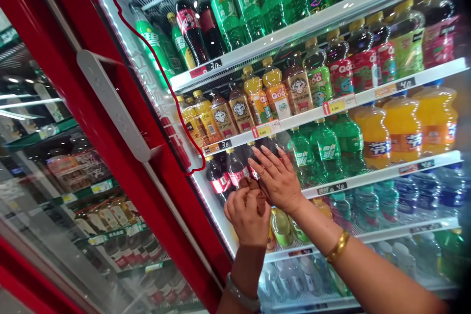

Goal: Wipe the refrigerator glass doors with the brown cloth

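Note:
My left hand (248, 218) has its fingers closed round a crumpled brown cloth (260, 202) in front of a fridge shelf. Beside it, my right hand (279, 181) lies with fingers stretched out, over the front of the row of dark cola bottles (220, 180). Whether its fingertips touch the bottles or the shelf edge above them, I cannot tell. Green soda bottles (300, 152) stand just to the right of this hand. Part of the cola row is hidden behind both hands.
A white shelf edge (272, 130) with price tags runs just above my hands, under several juice bottles (252, 91). More bottles fill the shelves above and below. On the left is a red door frame (162, 206) with a grey handle (110, 103).

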`<action>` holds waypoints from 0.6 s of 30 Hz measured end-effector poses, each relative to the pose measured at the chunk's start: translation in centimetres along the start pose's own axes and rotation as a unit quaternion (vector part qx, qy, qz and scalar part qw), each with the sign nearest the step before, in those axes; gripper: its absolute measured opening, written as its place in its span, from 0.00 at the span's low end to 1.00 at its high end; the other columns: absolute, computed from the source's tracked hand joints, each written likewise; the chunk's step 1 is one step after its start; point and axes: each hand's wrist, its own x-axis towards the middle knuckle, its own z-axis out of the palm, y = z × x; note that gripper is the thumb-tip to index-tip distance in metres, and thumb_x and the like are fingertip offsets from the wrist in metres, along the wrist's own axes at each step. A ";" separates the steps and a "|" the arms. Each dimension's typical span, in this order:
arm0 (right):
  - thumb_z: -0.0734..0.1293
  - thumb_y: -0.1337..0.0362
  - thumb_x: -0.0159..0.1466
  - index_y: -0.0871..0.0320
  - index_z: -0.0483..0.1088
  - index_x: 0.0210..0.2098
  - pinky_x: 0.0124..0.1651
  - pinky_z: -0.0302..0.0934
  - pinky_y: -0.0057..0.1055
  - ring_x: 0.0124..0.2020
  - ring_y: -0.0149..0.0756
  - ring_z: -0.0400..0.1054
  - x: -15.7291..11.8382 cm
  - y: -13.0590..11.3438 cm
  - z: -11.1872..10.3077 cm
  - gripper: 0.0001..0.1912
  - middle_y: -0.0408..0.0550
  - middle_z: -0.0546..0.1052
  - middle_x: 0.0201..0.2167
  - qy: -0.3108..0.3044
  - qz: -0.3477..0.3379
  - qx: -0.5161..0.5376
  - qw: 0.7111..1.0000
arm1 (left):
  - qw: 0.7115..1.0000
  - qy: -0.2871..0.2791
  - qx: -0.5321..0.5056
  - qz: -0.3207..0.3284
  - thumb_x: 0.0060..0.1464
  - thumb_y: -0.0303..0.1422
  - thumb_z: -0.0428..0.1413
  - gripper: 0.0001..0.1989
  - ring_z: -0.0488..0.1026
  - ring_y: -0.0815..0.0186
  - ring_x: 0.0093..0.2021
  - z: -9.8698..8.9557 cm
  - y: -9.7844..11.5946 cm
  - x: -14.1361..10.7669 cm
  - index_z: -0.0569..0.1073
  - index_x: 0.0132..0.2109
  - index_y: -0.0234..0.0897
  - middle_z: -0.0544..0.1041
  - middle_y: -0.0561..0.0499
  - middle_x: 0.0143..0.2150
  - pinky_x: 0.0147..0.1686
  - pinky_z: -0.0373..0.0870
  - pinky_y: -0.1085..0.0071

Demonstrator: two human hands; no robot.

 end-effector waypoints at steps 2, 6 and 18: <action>0.60 0.67 0.72 0.56 0.64 0.68 0.80 0.39 0.50 0.78 0.40 0.48 -0.1 0.0 0.0 0.25 0.50 0.63 0.72 -0.002 -0.001 0.000 1.000 | 1.000 -0.016 0.000 0.016 0.50 0.27 0.65 0.12 0.69 0.51 0.54 0.0 0.0 -1.6 0.79 0.44 0.43 0.77 0.46 0.49 0.58 0.63 0.53; 0.61 0.68 0.71 0.57 0.64 0.68 0.80 0.38 0.49 0.78 0.39 0.46 0.0 -0.1 0.0 0.27 0.50 0.63 0.72 -0.003 0.001 -0.001 1.000 | 1.000 0.011 -0.009 0.000 0.54 0.28 0.64 0.11 0.70 0.52 0.57 -0.8 -1.4 2.0 0.79 0.45 0.44 0.76 0.46 0.53 0.61 0.62 0.53; 0.61 0.68 0.71 0.55 0.63 0.69 0.81 0.38 0.49 0.78 0.39 0.47 -0.2 0.0 0.1 0.28 0.48 0.63 0.72 -0.002 0.005 0.005 1.000 | 0.999 0.027 0.016 -0.034 0.54 0.28 0.63 0.09 0.69 0.52 0.55 0.3 -0.3 -1.6 0.78 0.43 0.42 0.75 0.45 0.49 0.59 0.64 0.53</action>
